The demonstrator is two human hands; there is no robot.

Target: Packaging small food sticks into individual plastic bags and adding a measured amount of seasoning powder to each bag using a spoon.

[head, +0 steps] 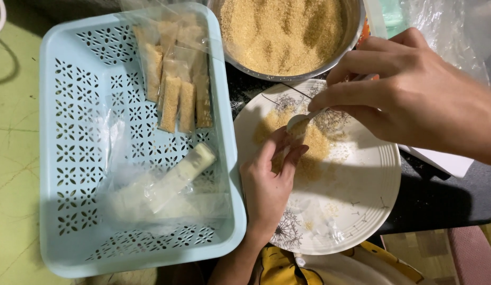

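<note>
Golden-brown granules (314, 145) were heaped on the white patterned plate (361, 206), and a small white spoon (301, 121) was held over the heap, pinched between the fingers of the right hand (409, 89). A narrow clear packet (285, 153), only partly visible, was pinched at the spoon's tip by the closed fingers of the left hand (266, 184). Left of the plate, several filled packets (176, 89) were already laid in the pale blue basket (60, 158), with empty clear bags (150, 195) below them. Above the plate, a steel bowl (287, 31) was seen well stocked with granules, so much filling appeared to remain.
</note>
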